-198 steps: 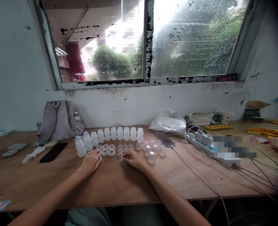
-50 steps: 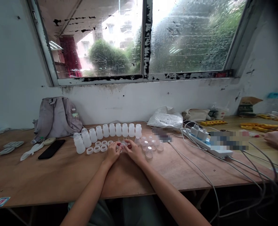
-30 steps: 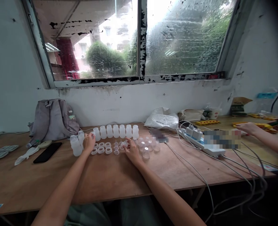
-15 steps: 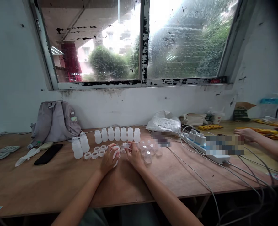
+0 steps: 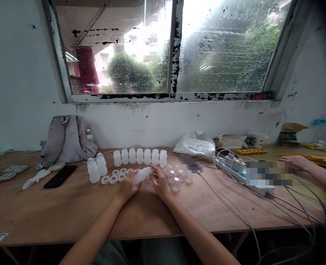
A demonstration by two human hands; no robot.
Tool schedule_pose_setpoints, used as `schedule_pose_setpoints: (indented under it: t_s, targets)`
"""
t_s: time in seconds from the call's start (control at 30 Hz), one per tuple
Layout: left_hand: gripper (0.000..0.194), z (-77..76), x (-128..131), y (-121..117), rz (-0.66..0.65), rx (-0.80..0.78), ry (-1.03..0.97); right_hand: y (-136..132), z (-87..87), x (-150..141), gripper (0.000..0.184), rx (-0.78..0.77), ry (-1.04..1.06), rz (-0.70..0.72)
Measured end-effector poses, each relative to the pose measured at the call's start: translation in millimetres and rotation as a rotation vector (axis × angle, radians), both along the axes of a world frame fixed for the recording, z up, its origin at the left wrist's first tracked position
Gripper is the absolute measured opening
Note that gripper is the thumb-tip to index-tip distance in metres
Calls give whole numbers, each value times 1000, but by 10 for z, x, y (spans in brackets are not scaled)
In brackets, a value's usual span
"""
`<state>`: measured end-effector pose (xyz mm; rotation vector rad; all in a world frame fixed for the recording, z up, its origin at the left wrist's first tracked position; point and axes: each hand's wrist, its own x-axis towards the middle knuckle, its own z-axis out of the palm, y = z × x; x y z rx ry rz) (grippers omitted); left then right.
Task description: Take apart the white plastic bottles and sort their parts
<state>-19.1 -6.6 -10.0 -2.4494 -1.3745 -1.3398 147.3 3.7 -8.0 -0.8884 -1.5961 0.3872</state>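
My left hand (image 5: 127,187) is wrapped round a small frosted white bottle (image 5: 139,177), which lies tilted with its mouth toward the right. Against that mouth, the fingertips of my right hand (image 5: 160,183) pinch a small clear piece (image 5: 148,169), perhaps a teat; its exact shape is hard to make out. Left of the hands lie several white rings (image 5: 113,179). Clear round caps (image 5: 175,180) are grouped just right of my right hand. Behind, a row of frosted bottles (image 5: 132,156) stands upright, and two more bottles (image 5: 93,171) stand at the left.
On the left are a grey backpack (image 5: 66,140), a black phone (image 5: 60,176) and a white spoon-like item (image 5: 36,179). Rightward sit a plastic-wrapped package (image 5: 195,143), a white power strip (image 5: 259,187) and trailing cables (image 5: 229,195). Another person's hand (image 5: 297,162) reaches in from the right.
The bottle in my left hand has tipped over to the right, and its mouth now meets the clear piece in my right hand. The view has shifted slightly.
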Motion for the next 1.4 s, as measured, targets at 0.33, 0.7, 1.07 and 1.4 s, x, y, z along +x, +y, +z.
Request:
schedule_pose_setpoints:
  t_s: [0.33,0.7,1.07,1.4]
  targets:
    - [46,5,-119,43,36,82,69,7,34,12,33,-5,-39,13]
    - [45,41,-138,18,72,135,123,52,-27,2,20,-80,28,63]
    - [44,41,-163,30,89,126,107,52,-16,0,18,-70,24,76]
    - [42,61,-169,2,98,132,108,35,5,-2,12,-103,75,76]
